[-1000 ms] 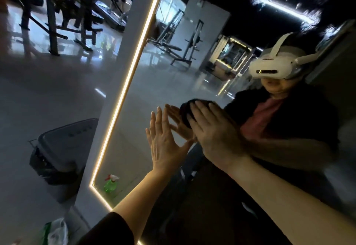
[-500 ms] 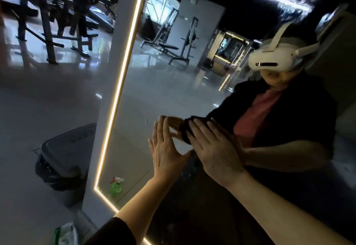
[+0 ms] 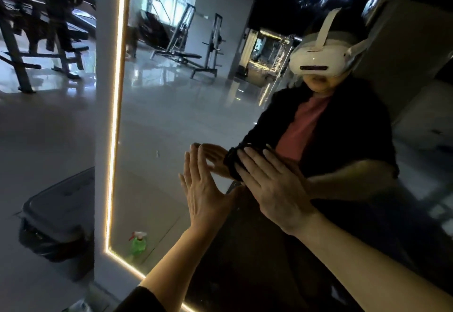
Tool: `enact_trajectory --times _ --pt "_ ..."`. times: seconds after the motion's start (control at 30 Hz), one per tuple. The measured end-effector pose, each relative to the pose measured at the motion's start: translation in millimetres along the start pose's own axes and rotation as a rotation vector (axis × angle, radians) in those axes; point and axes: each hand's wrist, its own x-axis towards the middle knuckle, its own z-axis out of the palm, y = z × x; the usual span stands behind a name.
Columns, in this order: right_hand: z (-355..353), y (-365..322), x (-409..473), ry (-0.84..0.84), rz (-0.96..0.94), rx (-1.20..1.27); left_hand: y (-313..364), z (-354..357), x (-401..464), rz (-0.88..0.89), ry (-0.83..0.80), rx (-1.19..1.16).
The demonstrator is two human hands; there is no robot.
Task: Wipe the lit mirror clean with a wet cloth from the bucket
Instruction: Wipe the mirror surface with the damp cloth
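Right hand [image 3: 274, 186] flat, fingers straight, pressing a dark crumpled cloth [image 3: 232, 162] against the tall LED-edged mirror [image 3: 157, 125], left hand [image 3: 203, 189] beside it, fingers spread wide on the glass

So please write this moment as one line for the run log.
phase: wiping | right hand: flat, presses dark cloth on mirror | left hand: flat on glass beside it | bucket: not visible
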Motion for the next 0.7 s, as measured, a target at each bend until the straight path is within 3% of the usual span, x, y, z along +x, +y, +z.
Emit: enact_trajectory --times 0.2,0.27,0.43,0.5,0.63,0.7 --pt "-32 49 20 0.253 0.321 -0.013 12 8 -12 0.028 0.023 -0.004" --pt "-20 39 7 0.231 0.229 -0.026 13 15 -18 0.02 0.038 0.0" --pt "13 -4 -50 -0.079 -0.066 -0.028 9 16 -30 -0.016 0.01 0.015" --pt "4 5 -46 -0.008 0.002 0.033 9 14 -38 0.002 -0.005 0.018" --pt "-26 58 -27 0.259 0.329 -0.006 16 23 -54 0.034 -0.038 0.027" --pt "-24 63 -38 0.274 0.304 -0.052 23 31 -58 0.035 -0.046 0.017"
